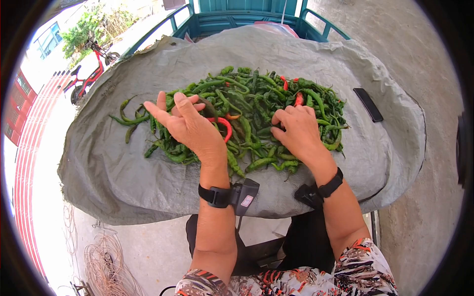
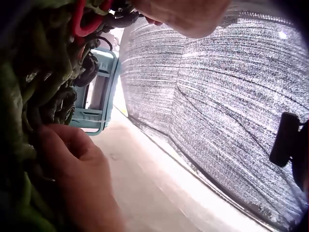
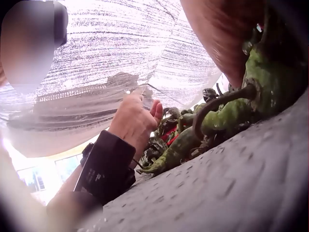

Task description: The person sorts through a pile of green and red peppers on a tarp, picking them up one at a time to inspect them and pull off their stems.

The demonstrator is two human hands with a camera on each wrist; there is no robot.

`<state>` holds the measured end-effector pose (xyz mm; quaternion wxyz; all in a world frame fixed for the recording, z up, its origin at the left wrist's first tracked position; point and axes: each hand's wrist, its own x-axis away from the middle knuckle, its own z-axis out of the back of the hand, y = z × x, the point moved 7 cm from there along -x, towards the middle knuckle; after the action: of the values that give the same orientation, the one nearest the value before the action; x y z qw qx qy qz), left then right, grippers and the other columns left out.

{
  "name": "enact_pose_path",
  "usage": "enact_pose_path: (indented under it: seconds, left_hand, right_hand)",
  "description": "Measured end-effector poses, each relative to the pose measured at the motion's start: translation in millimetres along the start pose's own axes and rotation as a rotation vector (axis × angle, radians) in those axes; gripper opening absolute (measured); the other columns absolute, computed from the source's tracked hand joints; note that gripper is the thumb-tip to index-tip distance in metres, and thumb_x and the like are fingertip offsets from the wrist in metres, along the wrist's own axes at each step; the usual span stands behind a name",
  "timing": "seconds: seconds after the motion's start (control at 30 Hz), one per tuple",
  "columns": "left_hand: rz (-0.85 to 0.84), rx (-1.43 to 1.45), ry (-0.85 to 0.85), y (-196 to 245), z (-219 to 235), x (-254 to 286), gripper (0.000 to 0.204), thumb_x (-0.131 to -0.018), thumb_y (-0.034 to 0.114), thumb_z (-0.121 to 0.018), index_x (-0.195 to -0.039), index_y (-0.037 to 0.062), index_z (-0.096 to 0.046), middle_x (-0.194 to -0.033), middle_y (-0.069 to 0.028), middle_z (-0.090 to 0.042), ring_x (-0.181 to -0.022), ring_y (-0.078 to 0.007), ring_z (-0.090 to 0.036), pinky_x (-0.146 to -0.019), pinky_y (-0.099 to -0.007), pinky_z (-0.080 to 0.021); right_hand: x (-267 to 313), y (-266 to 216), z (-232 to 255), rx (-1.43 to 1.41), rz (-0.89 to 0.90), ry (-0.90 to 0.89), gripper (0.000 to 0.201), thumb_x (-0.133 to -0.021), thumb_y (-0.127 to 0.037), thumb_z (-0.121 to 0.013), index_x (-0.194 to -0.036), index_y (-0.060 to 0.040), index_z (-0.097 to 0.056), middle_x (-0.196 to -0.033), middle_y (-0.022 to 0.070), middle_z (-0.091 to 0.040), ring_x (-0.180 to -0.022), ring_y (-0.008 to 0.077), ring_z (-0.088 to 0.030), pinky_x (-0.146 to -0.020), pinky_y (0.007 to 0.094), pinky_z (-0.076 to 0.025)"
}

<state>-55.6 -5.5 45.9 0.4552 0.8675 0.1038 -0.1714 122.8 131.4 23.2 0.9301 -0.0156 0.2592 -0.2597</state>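
Green peppers (image 1: pixel 256 106) lie in a wide heap on a grey cloth, with a few red ones among them. My left hand (image 1: pixel 190 123) is raised over the heap's left part, fingers spread and nothing visibly gripped; a curved red pepper (image 1: pixel 224 129) is beside it. On the right part of the heap, my right hand (image 1: pixel 300 129) reaches down with bent fingers, thumb and fingertips pinching at a green pepper. The left wrist view shows this right hand (image 2: pixel 79 174) against the peppers; the fingertips are partly hidden. Green peppers (image 3: pixel 183 150) also show in the right wrist view, near my left hand (image 3: pixel 135 121).
A black phone (image 1: pixel 368 104) lies on the cloth (image 1: pixel 118 172) right of the heap. Behind the cloth stands a teal metal cart frame (image 1: pixel 247 18). A red bike (image 1: pixel 91 76) is at the far left, and coiled cord (image 1: pixel 111 264) lies on the ground below.
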Motion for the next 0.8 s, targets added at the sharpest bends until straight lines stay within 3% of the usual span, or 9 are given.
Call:
enact_pose_path:
  seconds: [0.07,0.2,0.27,0.4,0.43,0.47,0.7,0.8]
  left_hand:
    - [-0.134,-0.027,0.006,-1,0,3,0.061,-0.099,0.011,-0.053,-0.152,-0.0035,-0.024,-0.122,-0.014,-0.056,-0.08,-0.0119,-0.059,-0.071,-0.0248,-0.05]
    - [-0.143,-0.185,-0.341,-16,-16,5,0.043,-0.096,0.005,-0.056,-0.138,0.0011,-0.048,-0.112,-0.0092,-0.061,-0.088,-0.0116,-0.057,-0.073,-0.0242,-0.047]
    - [-0.055,-0.151,-0.555,-15,-36,17,0.037,-0.093,0.002,-0.059,-0.13,0.0049,-0.058,-0.107,-0.0063,-0.062,-0.09,-0.0112,-0.057,-0.071,-0.0231,-0.046]
    - [-0.249,-0.322,-0.921,-3,-63,43,0.036,-0.086,0.002,-0.066,-0.121,0.0096,-0.066,-0.11,-0.0043,-0.065,-0.093,-0.0152,-0.056,-0.07,-0.0249,-0.047]
    - [-0.301,-0.345,-0.982,-4,-65,48,0.036,-0.084,0.003,-0.068,-0.119,0.0104,-0.067,-0.112,-0.0039,-0.065,-0.094,-0.0163,-0.056,-0.07,-0.0255,-0.047]
    - [-0.354,-0.367,-1.042,-4,-67,53,0.036,-0.082,0.004,-0.07,-0.117,0.0111,-0.069,-0.113,-0.0035,-0.065,-0.094,-0.0175,-0.056,-0.07,-0.0261,-0.047]
    - [-0.352,-0.388,-1.077,-4,-68,54,0.029,-0.079,0.012,-0.077,-0.108,0.0098,-0.073,-0.099,-0.0029,-0.069,-0.092,-0.018,-0.056,-0.07,-0.0313,-0.047]
    - [-0.224,-0.357,-1.057,-5,-68,53,0.029,-0.08,0.012,-0.077,-0.108,0.0098,-0.073,-0.099,-0.0036,-0.068,-0.084,-0.0171,-0.057,-0.068,-0.0307,-0.046]
  right_hand:
    - [0,1,-2,0.018,-0.003,0.022,0.011,-0.075,-0.016,-0.073,-0.082,-0.0107,-0.065,-0.079,0.0049,-0.061,-0.086,0.0267,-0.059,-0.088,0.0414,-0.041]
    - [0,0,9,0.002,-0.012,0.175,0.007,-0.077,-0.013,-0.069,-0.082,-0.0098,-0.064,-0.077,0.0057,-0.061,-0.084,0.0283,-0.059,-0.088,0.0422,-0.041]
    - [0,1,23,-0.097,-0.073,0.281,0.007,-0.08,-0.012,-0.068,-0.083,-0.008,-0.064,-0.078,0.0059,-0.063,-0.082,0.0264,-0.061,-0.085,0.0398,-0.044]
    - [3,6,45,-0.576,-0.292,0.369,0.008,-0.086,-0.011,-0.066,-0.087,-0.0046,-0.062,-0.081,0.006,-0.066,-0.077,0.0202,-0.064,-0.073,0.0329,-0.048]
    - [5,4,48,-0.6,-0.27,0.394,0.009,-0.09,-0.011,-0.065,-0.091,-0.0023,-0.063,-0.083,0.0049,-0.066,-0.075,0.0135,-0.063,-0.068,0.0285,-0.048]
    - [6,2,51,-0.642,-0.254,0.407,0.01,-0.091,-0.012,-0.065,-0.092,-0.002,-0.063,-0.083,0.0042,-0.066,-0.075,0.0125,-0.062,-0.068,0.0283,-0.048]
    - [10,8,53,-1.037,-0.232,0.441,0.014,-0.098,-0.015,-0.06,-0.098,-0.0011,-0.064,-0.086,0.0023,-0.065,-0.078,0.0075,-0.059,-0.071,0.024,-0.048]
    - [8,8,56,-1.116,-0.21,0.424,0.016,-0.101,-0.016,-0.057,-0.102,-0.0014,-0.063,-0.087,0.0027,-0.065,-0.078,0.0071,-0.058,-0.071,0.0229,-0.048]
